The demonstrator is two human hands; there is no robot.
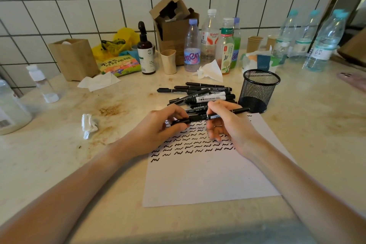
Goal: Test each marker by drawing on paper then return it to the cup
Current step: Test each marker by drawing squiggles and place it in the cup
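Observation:
A black marker (200,117) lies level between my two hands above the white paper (208,176), which carries several rows of black squiggles. My left hand (158,127) pinches the marker's cap end. My right hand (227,123) grips its barrel, and the far tip pokes out to the right. A pile of several black markers (200,93) lies on the counter just behind my hands. The black mesh cup (257,91) stands upright at the paper's far right corner; I see no marker in it.
Behind the pile stand several plastic bottles (191,45), a beige cup (168,61), a brown pump bottle (146,53), a cardboard box (174,25) and a tissue pack (261,61). Crumpled tissue (89,125) lies left of the paper. The tiled wall closes the back.

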